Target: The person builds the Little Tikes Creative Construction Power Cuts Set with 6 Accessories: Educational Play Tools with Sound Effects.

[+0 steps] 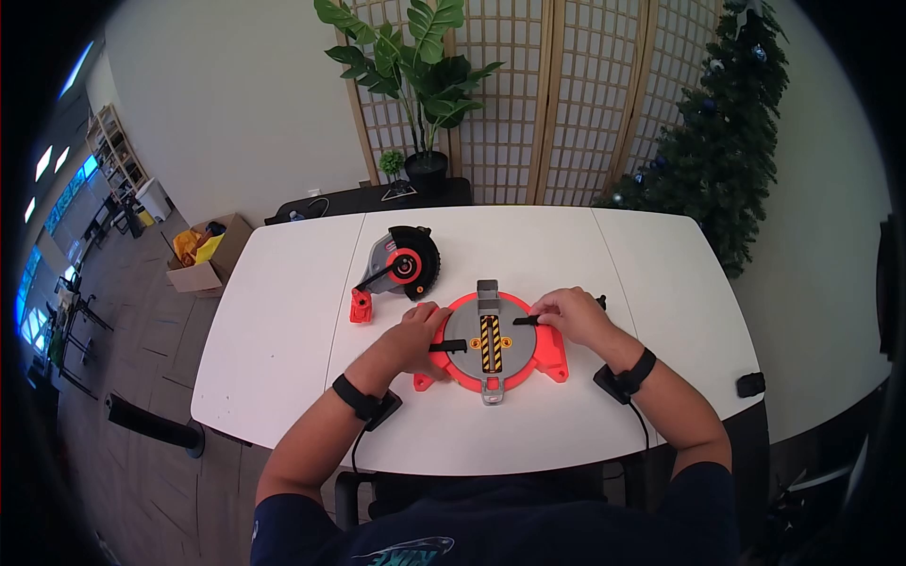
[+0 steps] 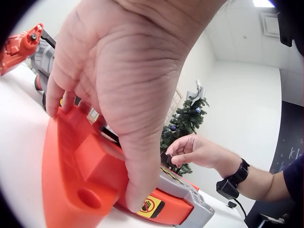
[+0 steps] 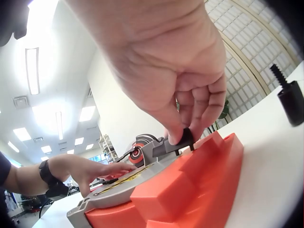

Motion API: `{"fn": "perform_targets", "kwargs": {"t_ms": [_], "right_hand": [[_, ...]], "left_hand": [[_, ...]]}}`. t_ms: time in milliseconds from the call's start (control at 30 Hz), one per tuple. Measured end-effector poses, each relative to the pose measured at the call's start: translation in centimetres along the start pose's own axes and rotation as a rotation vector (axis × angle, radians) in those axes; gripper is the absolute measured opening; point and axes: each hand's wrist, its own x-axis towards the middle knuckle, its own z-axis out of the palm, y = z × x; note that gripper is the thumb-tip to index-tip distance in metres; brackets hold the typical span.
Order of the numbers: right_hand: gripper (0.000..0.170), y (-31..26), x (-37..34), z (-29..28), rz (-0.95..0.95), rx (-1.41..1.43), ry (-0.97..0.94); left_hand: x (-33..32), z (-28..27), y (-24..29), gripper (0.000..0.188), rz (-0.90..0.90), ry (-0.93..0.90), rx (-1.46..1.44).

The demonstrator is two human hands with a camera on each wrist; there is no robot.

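Observation:
A toy mitre saw base (image 1: pixel 550 360), orange-red with a grey round turntable and a yellow-and-black striped strip, lies flat on the table in front of me. My left hand (image 1: pixel 415 340) grips its left side, the thumb (image 2: pixel 142 185) on the near rim and the fingers over the far part. On the turntable's left lies a black bar (image 1: pixel 450 346). Between thumb and fingertips my right hand (image 1: pixel 578 318) pinches a second black bar (image 3: pixel 166 148), with small pegs beneath it, at the turntable's right edge.
Behind, to the left, rests the toy saw head (image 1: pixel 406 266) with its black blade and orange-red handle. A black threaded knob (image 3: pixel 290 102) stands beyond the base's right side. A small black object (image 1: pixel 750 384) sits at the white table's (image 1: pixel 269 358) right edge.

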Motion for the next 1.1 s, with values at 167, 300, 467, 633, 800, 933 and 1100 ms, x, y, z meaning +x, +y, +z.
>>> {"fn": "perform_targets", "kwargs": {"t_ms": [167,300,467,633,800,933,1100], "right_hand": [[0.014,-0.07,-0.06,0.05,-0.03,-0.022,0.014],[0.014,-0.54,-0.22,-0.09,-0.036,-0.057,0.017],[0.015,-0.31,-0.3,0.17,-0.054,-0.081,0.028],[0.014,-0.23,-0.28,0.28,-0.065,-0.107,0.031],[0.013,0.04,-0.33,0.32,-0.111,-0.115,0.041],[0.013,-0.15,-0.34,0.28,-0.1,-0.127,0.036],[0.013,-0.58,-0.42,0.11,-0.092,-0.165,0.027]], "left_hand": [[-0.19,-0.2,0.33,0.123,-0.01,-0.008,-0.019],[-0.18,-0.01,0.39,0.123,-0.01,0.008,-0.002],[-0.21,-0.12,0.58,0.12,-0.008,0.015,-0.002],[-0.18,-0.03,0.56,0.117,0.009,0.039,0.002],[-0.21,0.03,0.5,0.116,0.022,0.051,0.006],[-0.24,0.03,0.56,0.116,0.022,0.053,0.009],[-0.18,0.14,0.4,0.116,0.024,0.055,0.008]]}}
